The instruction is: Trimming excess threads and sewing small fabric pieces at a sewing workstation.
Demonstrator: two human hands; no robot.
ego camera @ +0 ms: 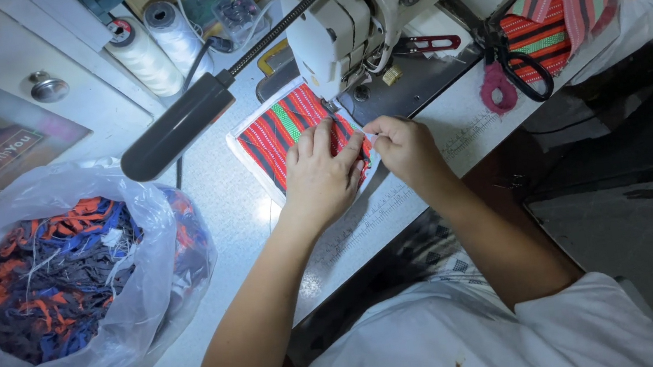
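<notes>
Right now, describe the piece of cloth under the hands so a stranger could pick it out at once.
Start at the white sewing machine on the pale table. Just below its needle lies a flat striped fabric piece, pressed down by the left hand with the right hand at its edge. Unlike the similar striped pieces piled by the scissors, it lies alone, red and dark striped with one green band.

Fabric piece (283, 131) under sewing machine (340, 24); scrap bag (65, 282) left.

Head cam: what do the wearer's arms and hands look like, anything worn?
Both arms are bare from the short white sleeves of a white shirt down. The left hand and right hand are bare too: no gloves, and no rings, watch or bracelets that can be seen.
</notes>
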